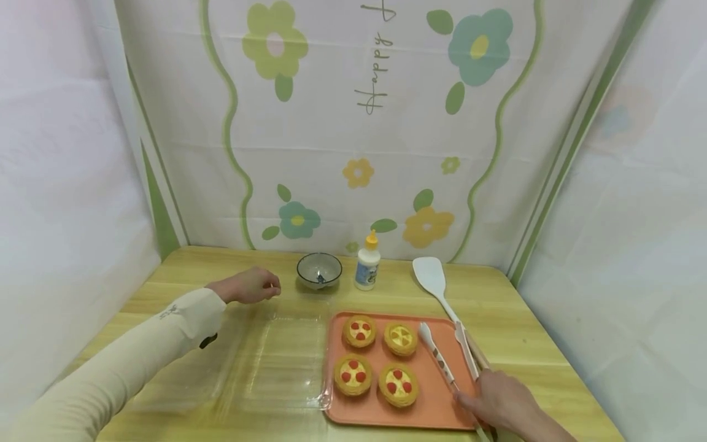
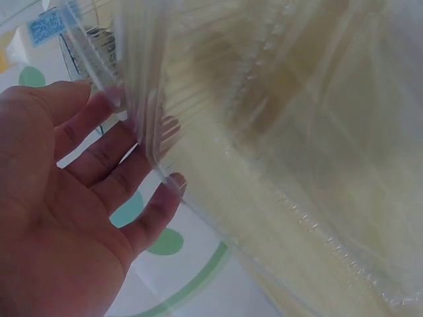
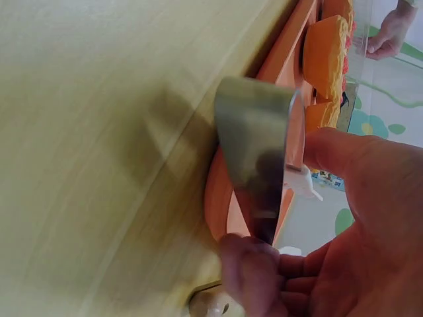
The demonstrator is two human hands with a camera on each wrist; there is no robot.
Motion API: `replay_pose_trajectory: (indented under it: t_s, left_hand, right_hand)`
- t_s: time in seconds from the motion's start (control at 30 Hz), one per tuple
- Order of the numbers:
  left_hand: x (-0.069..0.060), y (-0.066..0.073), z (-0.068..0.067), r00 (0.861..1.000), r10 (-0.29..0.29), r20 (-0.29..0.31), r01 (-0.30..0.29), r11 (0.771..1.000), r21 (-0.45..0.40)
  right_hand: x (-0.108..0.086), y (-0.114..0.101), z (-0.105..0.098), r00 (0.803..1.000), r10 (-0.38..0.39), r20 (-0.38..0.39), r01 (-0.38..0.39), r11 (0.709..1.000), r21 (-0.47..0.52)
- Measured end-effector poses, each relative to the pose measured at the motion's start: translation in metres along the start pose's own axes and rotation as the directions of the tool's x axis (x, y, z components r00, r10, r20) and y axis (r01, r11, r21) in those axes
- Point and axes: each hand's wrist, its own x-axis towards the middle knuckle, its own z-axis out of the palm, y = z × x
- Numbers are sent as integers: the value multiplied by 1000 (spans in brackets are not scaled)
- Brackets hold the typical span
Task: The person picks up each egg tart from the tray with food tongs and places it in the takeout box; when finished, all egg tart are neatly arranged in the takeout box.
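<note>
My right hand [image 1: 499, 396] grips metal tongs [image 1: 439, 356] with white tips, thumb on one arm and fingers on the other. The tong arms stand apart over the right part of an orange tray [image 1: 436, 417]; their bent metal end [image 3: 254, 145] shows in the right wrist view. Several egg tarts [image 1: 399, 385] sit on the tray's left side, most with red toppings, one with yellow pieces. My left hand [image 1: 251, 286] is at the far edge of an open clear plastic box [image 1: 287, 356]. In the left wrist view its loosely extended fingers [image 2: 152, 214] touch the plastic.
A small bowl [image 1: 319, 271] and a white squeeze bottle [image 1: 367, 264] with a yellow nozzle stand at the back. Right of them lies a white spatula [image 1: 431, 276], its handle running along the tray's right side. Printed cloth [image 1: 331, 135] walls the table's back.
</note>
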Motion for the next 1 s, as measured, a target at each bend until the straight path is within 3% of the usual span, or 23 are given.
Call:
replay_pose_trajectory:
  t_s: [0.23,0.4,0.57,0.7,0.83,1.0]
  left_hand:
    - [2,-1,4,1000,21,-15,-21,999,-34]
    - [1,-4,13,996,44,-84,-47,998,-40]
    - [0,-11,22,983,87,-165,-100,992,-72]
    - [-2,-16,27,964,122,-238,-142,987,-69]
    - [-3,-19,32,949,137,-285,-163,984,-69]
    - [-1,-17,35,938,152,-310,-182,981,-69]
  right_hand:
    - [-2,3,-9,998,-22,-63,27,996,86]
    - [-4,9,-26,989,-58,-139,87,974,210]
    - [-7,15,-36,987,-82,-137,119,950,288]
    - [-7,16,-37,980,-153,-130,183,946,266]
    - [-7,15,-34,954,-252,-162,282,939,198]
    - [-4,9,-29,951,-272,-144,295,940,173]
